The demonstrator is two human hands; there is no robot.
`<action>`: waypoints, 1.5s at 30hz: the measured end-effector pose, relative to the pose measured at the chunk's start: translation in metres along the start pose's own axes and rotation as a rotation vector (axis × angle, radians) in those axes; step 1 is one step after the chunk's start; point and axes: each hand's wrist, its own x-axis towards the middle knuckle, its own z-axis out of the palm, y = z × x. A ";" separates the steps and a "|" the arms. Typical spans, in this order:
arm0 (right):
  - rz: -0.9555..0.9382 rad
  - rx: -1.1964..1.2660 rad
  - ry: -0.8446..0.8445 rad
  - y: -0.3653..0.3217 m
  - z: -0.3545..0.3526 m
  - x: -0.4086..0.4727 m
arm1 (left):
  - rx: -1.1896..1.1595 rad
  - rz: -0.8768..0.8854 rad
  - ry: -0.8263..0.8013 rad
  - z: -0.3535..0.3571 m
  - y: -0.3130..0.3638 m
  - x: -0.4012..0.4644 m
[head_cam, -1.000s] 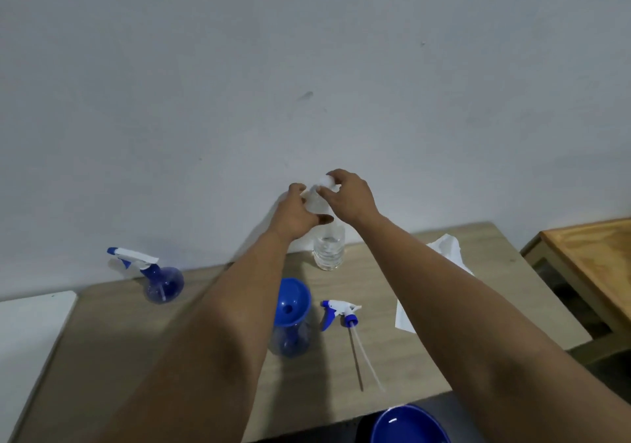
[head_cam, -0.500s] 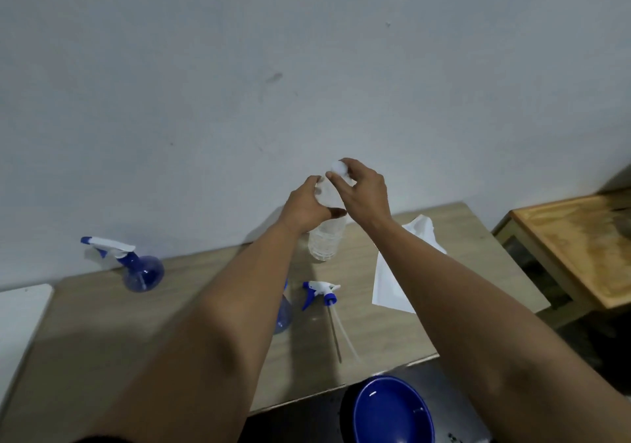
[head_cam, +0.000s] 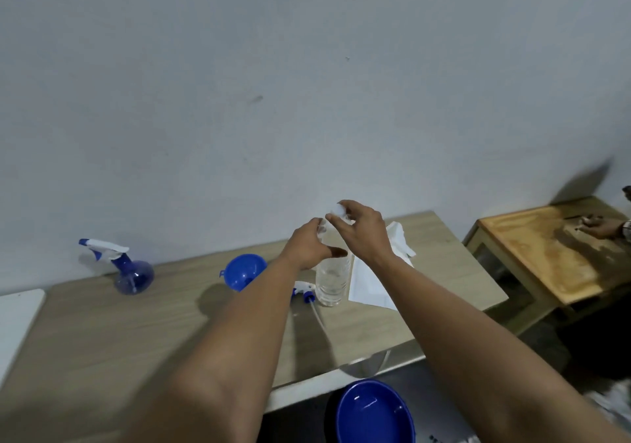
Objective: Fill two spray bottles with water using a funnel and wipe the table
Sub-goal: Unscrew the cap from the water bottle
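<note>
A clear plastic water bottle (head_cam: pixel 333 280) stands on the wooden table (head_cam: pixel 102 333). My left hand (head_cam: pixel 309 248) grips its upper part. My right hand (head_cam: pixel 362 229) pinches the white cap (head_cam: pixel 339 209) at the bottle's top. A blue funnel (head_cam: pixel 243 271) sits in the mouth of a spray bottle mostly hidden by my left forearm. A loose white and blue spray head (head_cam: pixel 305 292) with its tube lies beside the water bottle. A second blue spray bottle (head_cam: pixel 131 272), head fitted, stands at the back left. A white cloth (head_cam: pixel 370 284) lies to the right.
A blue bowl (head_cam: pixel 374 415) sits below the table's front edge. A white board (head_cam: pixel 15 319) adjoins the table on the left. To the right stands a lower wooden table (head_cam: pixel 546 255), where another person's hand (head_cam: pixel 604 227) rests.
Both hands stay on the water bottle and its cap. The view has shifted, so the funnel now shows left of my left forearm.
</note>
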 end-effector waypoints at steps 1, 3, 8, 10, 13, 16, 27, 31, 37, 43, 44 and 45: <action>0.006 0.026 -0.007 0.002 0.001 -0.004 | 0.000 0.003 0.006 0.001 -0.003 -0.004; 0.011 0.059 -0.023 0.001 0.003 -0.007 | -0.022 0.018 0.026 0.001 -0.006 -0.011; 0.004 0.047 -0.044 -0.008 0.009 -0.005 | -0.166 0.041 0.045 0.003 -0.009 -0.020; 0.023 0.080 -0.025 -0.006 0.011 -0.003 | -0.155 0.026 0.043 0.002 -0.012 -0.019; 0.024 0.209 -0.053 0.000 0.014 -0.003 | -0.124 0.022 0.039 0.000 -0.014 -0.019; 0.009 0.349 -0.134 0.002 0.011 -0.006 | -0.121 0.031 0.040 0.000 -0.016 -0.019; 0.042 0.450 -0.181 0.002 0.010 -0.001 | -0.084 0.026 0.030 -0.002 -0.016 -0.022; 0.061 0.411 -0.204 0.002 0.010 0.000 | -0.084 0.023 0.024 -0.002 -0.015 -0.022; 0.064 0.486 -0.319 0.001 0.005 0.004 | -0.099 0.022 0.032 -0.003 -0.018 -0.022; 0.043 0.380 -0.247 -0.002 0.008 0.007 | -0.116 0.005 0.026 -0.001 -0.018 -0.022; 0.022 0.369 -0.251 -0.002 0.006 0.008 | -0.114 0.004 0.027 -0.002 -0.017 -0.022; 0.004 0.356 -0.245 -0.004 0.004 0.008 | -0.108 0.004 0.026 -0.002 -0.017 -0.021</action>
